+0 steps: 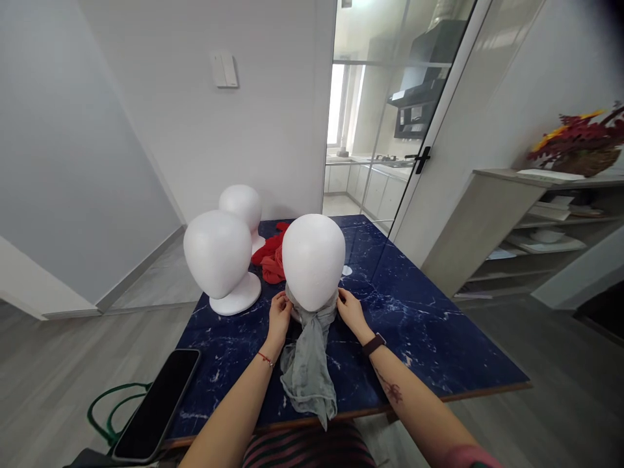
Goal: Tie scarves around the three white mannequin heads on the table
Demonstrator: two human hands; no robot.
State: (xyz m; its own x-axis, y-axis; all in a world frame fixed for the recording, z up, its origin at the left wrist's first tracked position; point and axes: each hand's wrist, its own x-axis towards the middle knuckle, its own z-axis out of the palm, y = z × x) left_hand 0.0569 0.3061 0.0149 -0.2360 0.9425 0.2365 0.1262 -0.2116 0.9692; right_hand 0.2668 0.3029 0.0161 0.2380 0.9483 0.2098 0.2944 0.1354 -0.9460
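A white foam mannequin head [313, 260] stands near the front of the blue marble table [424, 325]. A grey scarf [307, 364] is wrapped round its neck and hangs down over the table's front edge. My left hand [279, 315] pinches the scarf at the left side of the neck, fingers closed. My right hand [350, 311] grips the scarf at the right side of the neck, with a dark watch on that wrist.
Two more white foam heads [218, 257] [241, 205] stand at the left and back. A red cloth [271, 257] lies between them. A black phone [158, 403] lies at the table's front left corner. Shelves [536, 227] stand to the right.
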